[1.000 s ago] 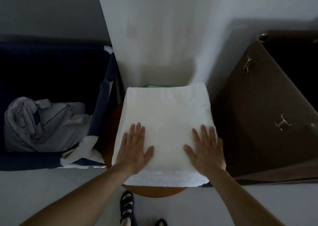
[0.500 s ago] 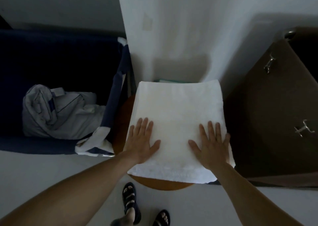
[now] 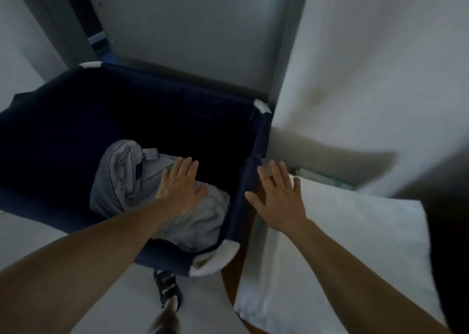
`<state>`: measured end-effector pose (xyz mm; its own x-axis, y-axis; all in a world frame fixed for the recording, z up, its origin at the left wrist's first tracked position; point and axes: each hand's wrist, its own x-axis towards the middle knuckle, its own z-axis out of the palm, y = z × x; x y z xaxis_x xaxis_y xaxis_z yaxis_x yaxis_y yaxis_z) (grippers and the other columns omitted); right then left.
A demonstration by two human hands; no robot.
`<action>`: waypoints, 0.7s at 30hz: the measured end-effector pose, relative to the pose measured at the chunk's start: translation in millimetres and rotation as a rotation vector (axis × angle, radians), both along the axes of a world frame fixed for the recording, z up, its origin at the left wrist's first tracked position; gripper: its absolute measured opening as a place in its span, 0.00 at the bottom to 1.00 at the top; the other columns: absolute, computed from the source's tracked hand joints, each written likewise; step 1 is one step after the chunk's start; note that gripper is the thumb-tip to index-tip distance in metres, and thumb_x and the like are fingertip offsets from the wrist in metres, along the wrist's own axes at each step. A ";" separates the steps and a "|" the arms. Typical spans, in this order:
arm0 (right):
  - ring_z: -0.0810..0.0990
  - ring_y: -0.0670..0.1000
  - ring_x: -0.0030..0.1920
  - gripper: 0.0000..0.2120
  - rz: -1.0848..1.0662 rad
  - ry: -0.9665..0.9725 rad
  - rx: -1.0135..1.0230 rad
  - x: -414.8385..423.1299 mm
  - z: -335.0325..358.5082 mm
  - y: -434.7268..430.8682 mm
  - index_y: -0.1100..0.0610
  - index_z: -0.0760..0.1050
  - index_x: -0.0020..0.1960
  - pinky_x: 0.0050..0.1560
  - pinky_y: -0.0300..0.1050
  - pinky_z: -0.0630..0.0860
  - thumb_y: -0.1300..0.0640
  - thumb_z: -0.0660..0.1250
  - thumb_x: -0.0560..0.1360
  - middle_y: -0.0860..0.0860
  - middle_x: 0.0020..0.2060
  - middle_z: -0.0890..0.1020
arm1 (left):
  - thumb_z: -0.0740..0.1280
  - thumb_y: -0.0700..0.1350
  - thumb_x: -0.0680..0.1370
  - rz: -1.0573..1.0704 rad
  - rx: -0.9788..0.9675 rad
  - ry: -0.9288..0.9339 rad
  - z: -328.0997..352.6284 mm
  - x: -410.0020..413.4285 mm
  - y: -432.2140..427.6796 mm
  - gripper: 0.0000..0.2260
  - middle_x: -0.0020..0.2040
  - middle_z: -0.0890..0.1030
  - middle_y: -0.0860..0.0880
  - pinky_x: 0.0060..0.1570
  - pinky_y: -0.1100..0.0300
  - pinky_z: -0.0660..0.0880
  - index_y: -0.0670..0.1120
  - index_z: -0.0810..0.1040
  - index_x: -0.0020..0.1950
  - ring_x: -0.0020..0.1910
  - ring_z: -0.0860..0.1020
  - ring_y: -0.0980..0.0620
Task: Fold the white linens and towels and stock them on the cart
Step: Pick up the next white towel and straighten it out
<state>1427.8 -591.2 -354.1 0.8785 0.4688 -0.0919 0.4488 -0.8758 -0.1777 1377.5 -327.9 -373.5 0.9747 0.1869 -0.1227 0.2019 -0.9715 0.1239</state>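
Our left hand [image 3: 180,186] reaches out over the navy hamper [image 3: 76,120], its fingers [image 3: 185,166] straight and held close together, palm down above the crumpled linen [image 3: 121,181] that lies in the hamper's near right corner. The fingers grasp nothing; whether the palm rests on the cloth or hovers just over it we cannot tell. Our right hand [image 3: 279,199] is spread flat, its fingers [image 3: 276,173] fanned apart with the thumb out to the left, and it too holds nothing. It sits over the gap between the hamper's right rim and the far left corner of the folded white towel [image 3: 342,232]; contact with either is unclear in the blur. The towel lies flat on the round brown worktop [image 3: 228,283] just beside the hamper, against the pale wall [image 3: 368,79], with a thin green item [image 3: 317,175] showing behind its far edge. Below the hamper, one foot in a dark sandal [image 3: 167,288] stands on the light floor [image 3: 38,227].
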 end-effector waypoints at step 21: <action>0.37 0.54 0.79 0.45 0.035 0.636 -0.148 175.2 -310.9 334.1 0.48 0.36 0.80 0.75 0.63 0.44 0.35 0.61 0.77 0.50 0.80 0.38 | 0.37 0.68 0.72 -0.080 -0.184 0.324 -269.4 124.6 285.9 0.42 0.81 0.51 0.48 0.75 0.47 0.47 0.47 0.50 0.81 0.79 0.44 0.48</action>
